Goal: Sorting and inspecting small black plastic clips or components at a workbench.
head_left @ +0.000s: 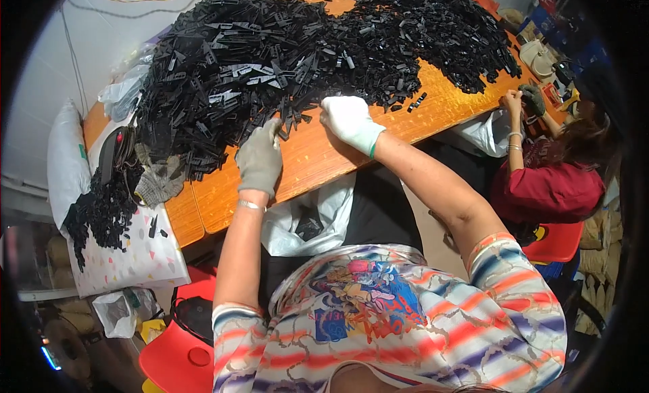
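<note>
A big heap of small black plastic clip-like pieces [223, 82] spreads over the orange-brown wooden table [318, 156]. At the heap's near edge is my left hand [259, 159] in a grey glove, fingers curled together, with black pieces right beside the fingertips. To its right, my right hand [351, 122] wears a white glove with a green cuff. Its fingers are closed too, close to the heap's edge. Whatever either hand holds is hidden by the fingers. Below the table edge, in front of me, hangs an open white bag [314, 217] with black pieces inside.
On the right a co-worker in a dark red top [558, 183] sits at the same table, hands near its edge. A smaller heap of black pieces [105, 214] and a spare grey glove [159, 176] lie at left. A red stool [182, 352] stands below.
</note>
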